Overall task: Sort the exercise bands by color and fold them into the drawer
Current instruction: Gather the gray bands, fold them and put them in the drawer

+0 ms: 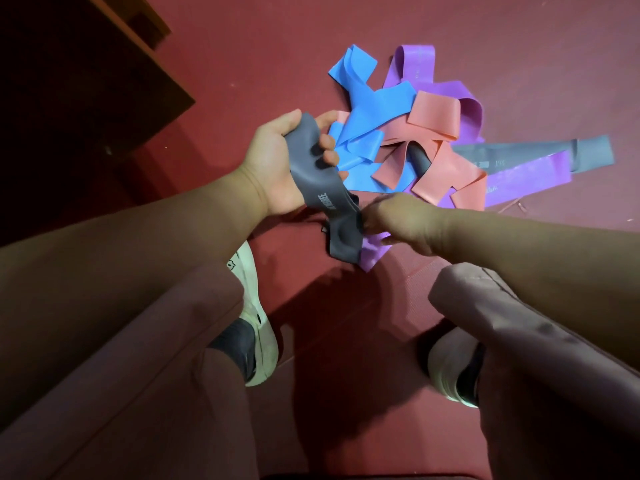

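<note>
- Grey band point(320, 188) hangs at mid frame, the nearest of the bands. It is above the gap between two white shoes point(258, 327) and the trousered knees point(485, 299) that fill the bottom of the frame.
- Left hand point(277, 161), palm toward the camera, clenches the upper end of the grey band. Thumb and fingers wrap round it, and the rubber bunches in the grip. White lettering shows on the band just below the palm.
- Right hand point(405, 220), back toward the camera and blurred, meets the lower end of the grey band from the right. Its fingertips are at the band's edge, but I cannot tell whether they pinch it.
- Purple band point(372, 252) lies under the right hand, its end showing just right of the grey band's lower end.
- Floor point(242, 46) is dull red throughout.
- Pile point(408, 140) sits just beyond the hands, right of centre.
  - Blue bands point(363, 112) are on its left.
  - Pink bands point(436, 116) are in the middle and lower right.
  - Purple bands point(415, 64) are at the top and right.
  - All of them are crossed over one another.
  - Dark strip point(420, 161) shows through a gap among the pink ones.
- Second grey band point(588, 150) stretches flat from the pile toward the right edge of the frame, with a purple one alongside just below it.
- Wood unit point(86, 81) stands in shadow at upper left, well apart from the pile.
</note>
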Demonstrator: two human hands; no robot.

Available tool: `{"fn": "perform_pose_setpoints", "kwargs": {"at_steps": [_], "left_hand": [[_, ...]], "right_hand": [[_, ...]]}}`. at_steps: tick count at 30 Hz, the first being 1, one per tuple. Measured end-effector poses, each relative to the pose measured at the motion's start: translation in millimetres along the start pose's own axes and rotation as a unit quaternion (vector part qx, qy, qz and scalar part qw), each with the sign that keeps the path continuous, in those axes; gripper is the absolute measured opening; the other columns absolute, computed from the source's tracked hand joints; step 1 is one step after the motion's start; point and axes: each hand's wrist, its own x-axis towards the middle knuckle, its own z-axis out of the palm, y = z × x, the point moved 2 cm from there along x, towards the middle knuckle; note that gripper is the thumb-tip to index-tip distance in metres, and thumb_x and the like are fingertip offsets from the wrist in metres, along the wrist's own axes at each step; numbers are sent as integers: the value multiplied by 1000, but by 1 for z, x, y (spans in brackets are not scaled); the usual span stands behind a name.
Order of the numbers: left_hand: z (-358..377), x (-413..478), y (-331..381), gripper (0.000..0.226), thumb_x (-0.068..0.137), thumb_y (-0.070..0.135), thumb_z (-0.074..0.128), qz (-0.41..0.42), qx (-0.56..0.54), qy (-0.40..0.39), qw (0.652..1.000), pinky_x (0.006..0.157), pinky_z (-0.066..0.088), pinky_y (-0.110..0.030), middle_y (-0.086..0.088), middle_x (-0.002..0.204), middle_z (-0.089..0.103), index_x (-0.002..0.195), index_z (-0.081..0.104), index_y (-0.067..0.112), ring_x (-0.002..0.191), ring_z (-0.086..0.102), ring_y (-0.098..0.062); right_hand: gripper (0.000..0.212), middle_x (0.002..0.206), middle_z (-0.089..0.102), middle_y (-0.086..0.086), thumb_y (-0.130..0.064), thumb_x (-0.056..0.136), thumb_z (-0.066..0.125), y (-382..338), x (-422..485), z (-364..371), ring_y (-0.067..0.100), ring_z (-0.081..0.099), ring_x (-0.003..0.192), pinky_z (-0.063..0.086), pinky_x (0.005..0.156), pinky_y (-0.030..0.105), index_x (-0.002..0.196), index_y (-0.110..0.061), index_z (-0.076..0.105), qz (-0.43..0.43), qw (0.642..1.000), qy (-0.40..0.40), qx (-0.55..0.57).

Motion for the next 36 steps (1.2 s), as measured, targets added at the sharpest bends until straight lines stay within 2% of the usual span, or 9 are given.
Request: {"fn": "perform_pose_setpoints", "kwargs": {"at_steps": [4,6,9,13,15,18,25,30,36], "left_hand": [[-3,2,-5,40,100,40,33,-10,20,11,1000,71,42,-30,-1,65,50,110,59,12,52,47,-16],[-5,4,-7,40,99,41,34,-9,27,23,999,77,38,-35,-2,67,51,111,59,12,54,48,-17],[-7,8,-9,41,99,42,35,-13,26,34,999,77,39,-35,-3,70,51,113,60,13,56,49,-18],[-6,9,-12,41,99,43,35,-20,31,31,999,73,45,-34,-3,72,51,114,59,13,58,48,-19],[-5,9,-13,41,99,42,35,-20,34,30,999,75,46,-36,-3,72,51,113,59,13,59,49,-19],[-5,8,-14,40,99,42,35,-22,31,36,999,74,48,-37,-4,73,52,113,59,13,60,49,-20],[-7,8,-17,40,99,42,36,-32,43,42,998,77,46,-40,-5,74,53,114,59,13,62,51,-21],[-7,8,-17,40,99,42,35,-35,45,36,998,73,50,-38,-5,75,54,117,57,13,62,51,-21],[-8,8,-17,40,99,42,36,-36,46,35,998,75,49,-38,-5,77,55,116,57,13,64,52,-21]], "right_hand": [[21,95,69,20,-11,89,51,-1,2,-28,35,62,87,50,78,38,94,1,67,-28,963,254,-88],[24,100,64,17,-14,90,48,-5,0,-41,34,55,87,41,72,35,104,0,62,-62,936,305,-167],[20,102,57,17,-18,89,50,-6,-1,-55,31,46,81,31,66,34,107,-8,52,-76,908,299,-283],[34,121,48,15,-21,90,51,-4,1,-61,36,52,107,30,69,35,122,-10,50,-62,872,281,-395],[49,127,45,14,-21,89,52,-3,5,-64,36,51,112,34,69,38,136,-14,41,-56,869,257,-419],[67,129,43,12,-22,84,53,-6,12,-71,39,49,114,47,83,46,147,-26,29,-42,865,235,-441],[43,121,48,16,-15,87,56,-13,13,-86,39,51,110,36,71,40,129,-17,48,-33,797,289,-529],[40,108,56,19,-13,82,67,-8,10,-87,40,57,98,37,62,39,118,-12,50,-61,781,323,-530],[34,109,57,21,-10,78,64,-4,6,-94,41,59,98,38,66,39,112,-8,58,-37,787,340,-513]]}}
